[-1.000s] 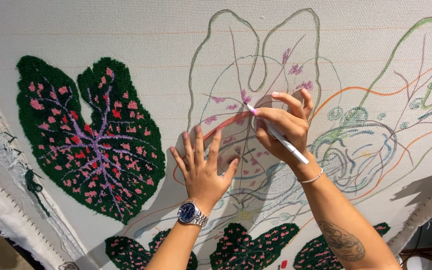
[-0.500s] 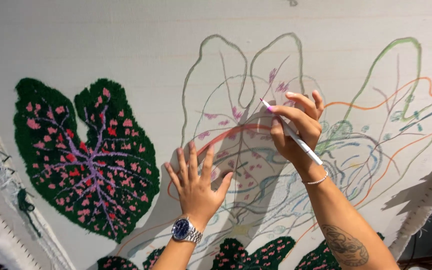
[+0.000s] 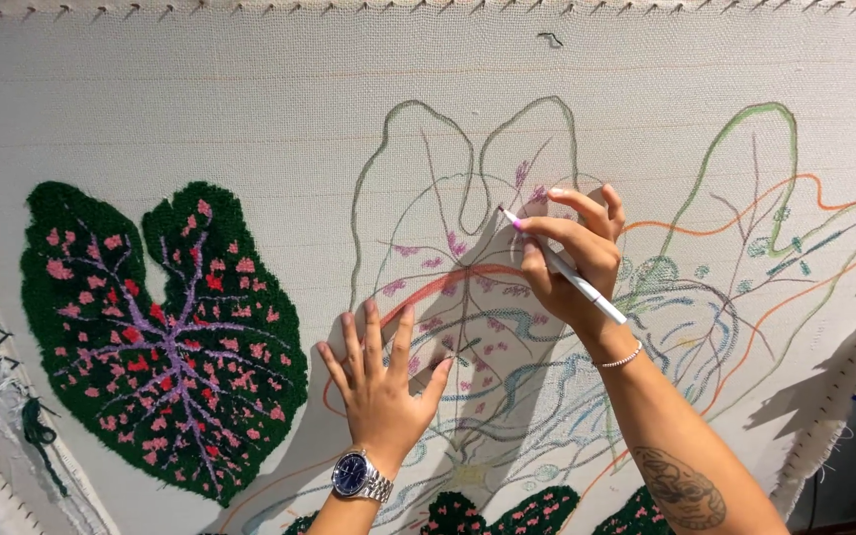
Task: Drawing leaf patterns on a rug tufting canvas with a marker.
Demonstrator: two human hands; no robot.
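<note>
A white cloth (image 3: pixel 250 109) is stretched on a frame in front of me, with leaf outlines drawn on it in green, orange, pink and blue. My right hand (image 3: pixel 572 260) grips a white marker (image 3: pixel 564 267) with its pink tip touching the drawn leaf (image 3: pixel 468 198) near its middle notch. My left hand (image 3: pixel 380 381) lies flat on the cloth below, fingers spread, holding nothing. A wristwatch with a blue dial (image 3: pixel 359 474) is on the left wrist, a thin bracelet (image 3: pixel 618 359) on the right.
A finished tufted leaf (image 3: pixel 165 332), dark green with pink spots and purple veins, fills the left of the cloth. More tufted green leaves (image 3: pixel 507 513) sit along the bottom edge. The frame's tack strip (image 3: pixel 428 8) runs across the top, another down the right side (image 3: pixel 844 396).
The view has shifted upward, so cloth and leaves sit lower in frame. My right hand has moved the marker tip a little up the drawn leaf. The left hand stays pressed flat.
</note>
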